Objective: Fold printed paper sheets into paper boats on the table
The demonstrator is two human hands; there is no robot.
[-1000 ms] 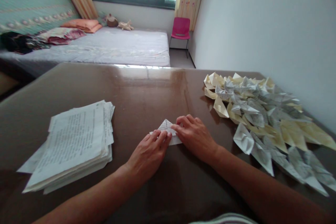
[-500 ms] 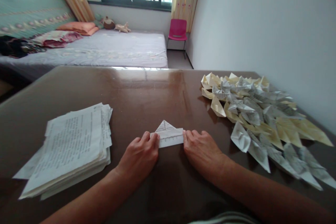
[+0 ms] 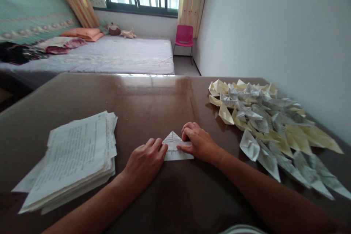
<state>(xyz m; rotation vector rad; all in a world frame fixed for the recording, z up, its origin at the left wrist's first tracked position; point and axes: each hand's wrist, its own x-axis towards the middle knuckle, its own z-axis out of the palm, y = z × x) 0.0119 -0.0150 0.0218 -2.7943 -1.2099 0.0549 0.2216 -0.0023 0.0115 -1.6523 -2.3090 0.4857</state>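
Observation:
A small folded sheet of printed paper [image 3: 173, 147], triangular on top with a band below, lies on the brown table [image 3: 153, 98] in front of me. My left hand [image 3: 145, 162] presses its left end with curled fingers. My right hand [image 3: 197, 143] lies over its right side, the fingers bent and the thumb pressing along the band. Both hands pin the paper flat to the table.
A thick stack of printed sheets [image 3: 74, 155] sits to the left. A heap of folded paper boats [image 3: 268, 124] covers the table's right side by the white wall. Beyond the table are a bed [image 3: 109, 55] and a pink chair [image 3: 184, 36].
My right hand has moved left from the paper's right end onto its right side. The left hand stays at the left end. The view has tilted slightly.

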